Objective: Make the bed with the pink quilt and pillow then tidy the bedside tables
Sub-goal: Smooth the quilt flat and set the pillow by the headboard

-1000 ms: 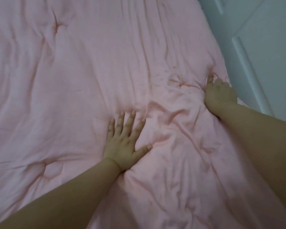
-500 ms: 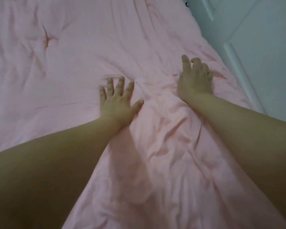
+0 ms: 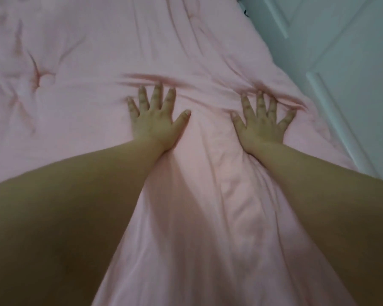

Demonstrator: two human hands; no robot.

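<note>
The pink quilt [image 3: 80,62] covers nearly the whole head view, spread over the bed with tufted dimples at the left and long creases running away from me. My left hand [image 3: 156,120] lies flat on it near the middle, palm down, fingers spread, a small ridge of fabric bunched at the fingertips. My right hand [image 3: 263,122] presses flat beside it, close to the quilt's right edge, fingers also spread with fabric bunched ahead of them. Neither hand holds anything. No pillow or bedside table is in view.
A white panelled door or wardrobe front [image 3: 351,74] runs along the right side of the bed, close to the quilt's edge. A small dark object [image 3: 244,12] peeks out at the top right corner of the bed.
Both hands slid forward over the quilt, away from me. My right hand went from clutching the fabric at the edge to lying flat with spread fingers. The creases between the hands are smoother.
</note>
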